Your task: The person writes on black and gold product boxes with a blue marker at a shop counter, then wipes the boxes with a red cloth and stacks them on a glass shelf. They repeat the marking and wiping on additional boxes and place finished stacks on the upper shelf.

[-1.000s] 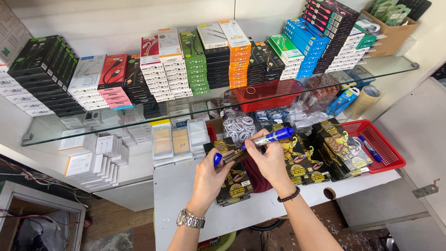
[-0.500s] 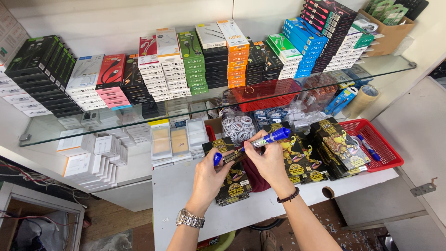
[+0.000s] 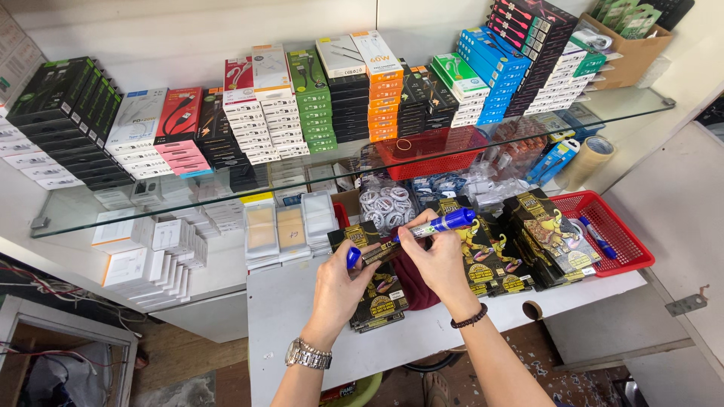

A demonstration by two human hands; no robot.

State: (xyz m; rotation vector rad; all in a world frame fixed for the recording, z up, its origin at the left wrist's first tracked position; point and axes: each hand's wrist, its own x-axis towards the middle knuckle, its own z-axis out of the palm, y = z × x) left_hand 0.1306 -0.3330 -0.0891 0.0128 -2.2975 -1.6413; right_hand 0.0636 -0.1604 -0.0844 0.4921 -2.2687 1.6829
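- Little had moved since the earlier frame: both hands stayed over the same black-and-gold packet, the marker tilted as before.
- Far left, white boxes (image 3: 143, 260) stood stacked under the glass shelf (image 3: 226, 197).
- A left hand (image 3: 341, 280), silver watch (image 3: 308, 353) at the wrist, was closed around the blue marker cap (image 3: 353, 258) and steadied a black-and-gold packet (image 3: 377, 252) atop a pile of like packets (image 3: 381, 298) on the white table (image 3: 286, 316).
- Held just above that packet, near the table's middle, was the blue marker (image 3: 445, 221): a thick blue barrel with a paler, silvery nose section.
- Its long axis ran slantwise, the tip pointing down-left at the packet and the rear end up-right toward the shelf.
- A right hand (image 3: 437, 260), dark bead bracelet (image 3: 469, 319) at the wrist, pinched the marker near its nose, fingers closed on it.
- Farther right lay more black-and-gold packets (image 3: 547, 234), then a red basket (image 3: 622, 249) with a blue pen (image 3: 599, 238) inside.
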